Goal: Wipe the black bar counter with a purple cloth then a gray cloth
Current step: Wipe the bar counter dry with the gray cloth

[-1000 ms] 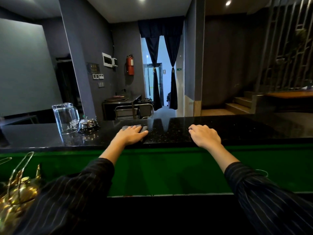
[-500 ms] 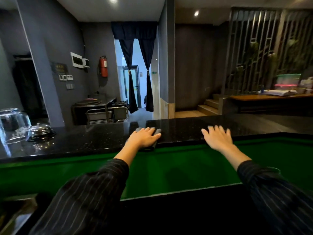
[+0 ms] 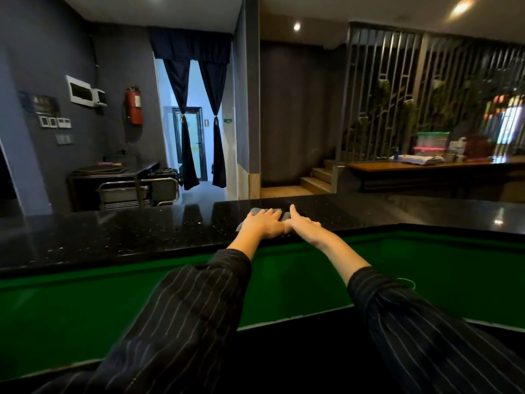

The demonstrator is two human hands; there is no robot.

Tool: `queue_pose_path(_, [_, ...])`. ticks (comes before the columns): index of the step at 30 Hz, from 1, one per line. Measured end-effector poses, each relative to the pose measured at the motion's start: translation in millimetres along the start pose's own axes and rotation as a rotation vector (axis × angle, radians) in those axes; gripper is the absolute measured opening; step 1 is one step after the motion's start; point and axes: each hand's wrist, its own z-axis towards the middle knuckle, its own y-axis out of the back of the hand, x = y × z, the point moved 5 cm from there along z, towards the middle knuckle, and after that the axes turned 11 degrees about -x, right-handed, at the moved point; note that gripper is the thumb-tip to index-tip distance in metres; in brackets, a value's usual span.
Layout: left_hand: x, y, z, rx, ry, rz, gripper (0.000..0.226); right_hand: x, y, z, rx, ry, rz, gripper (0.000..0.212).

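Observation:
The black speckled bar counter (image 3: pixel 127 231) runs across the view from left to right. A gray cloth (image 3: pixel 257 211) lies flat on it near the front edge. My left hand (image 3: pixel 262 224) presses palm-down on the cloth, covering most of it. My right hand (image 3: pixel 301 224) rests right beside the left, touching it, with its fingers stretched over the cloth's right end. No purple cloth is in sight.
A green ledge (image 3: pixel 85 305) lies below the counter's front edge. Beyond the counter stand a metal cart (image 3: pixel 136 191), a curtained doorway (image 3: pixel 196 143) and steps (image 3: pixel 318 177). A wooden table (image 3: pixel 426 166) with boxes and papers is at the far right.
My view has swung right, so the glass and bell have left the frame. The left hand slid the cloth rightward along the counter. My right hand moved in to touch the cloth and the left hand.

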Motion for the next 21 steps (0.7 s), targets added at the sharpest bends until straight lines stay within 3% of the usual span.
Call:
queue_pose_path(4, [-7.9, 8.1, -31.1, -0.107, -0.080, -0.033, 0.065, 1.1, 3.8, -5.8, -0.048, 0.065, -0.023, 0.086])
queue_pose_path(9, [13.1, 25.5, -100.4, -0.275, -0.159, -0.004, 0.077, 6.7, 5.6, -15.5, 0.000, 0.191, -0.201, 0.082])
queue_pose_path(12, [46.7, 35.7, -137.6, -0.390, -0.054, -0.282, 0.059, 10.3, -5.0, -27.2, -0.004, 0.239, -0.332, 0.085])
queue_pose_path(15, [77.6, 54.4, -168.4, -0.572, 0.040, -0.551, 0.031, 49.6, -33.5, -48.3, -0.038, 0.388, -0.203, 0.085])
queue_pose_path(18, [108.8, 75.3, -193.6, -0.690, 0.084, -0.522, 0.022, 113.2, -64.7, -77.1, -0.001, 0.599, 0.108, 0.047])
queue_pose_path(21, [154.6, 92.8, -222.7, -0.732, 0.202, -0.568, 0.017, 167.9, -81.4, -99.6, 0.013, 0.658, 0.289, 0.017])
